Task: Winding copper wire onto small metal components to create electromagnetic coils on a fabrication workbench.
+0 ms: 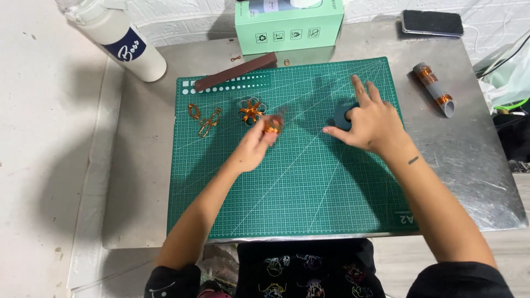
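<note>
Green cutting mat (287, 187) on metal table (475, 182). L hand (255, 146) over mat centre-left, fingers pinched on small copper wire piece (272, 124), blurred. R hand (371, 124) at mat's upper right, fingers spread wide, pressing dark round object (341, 117). Copper wire flower (251, 110) just beside L fingertips; wire loop shape (203, 118) further left. Grey tube wrapped w/ copper wire (434, 88) off mat, right. White bottle (118, 38), mint box (288, 25) at back.
</note>
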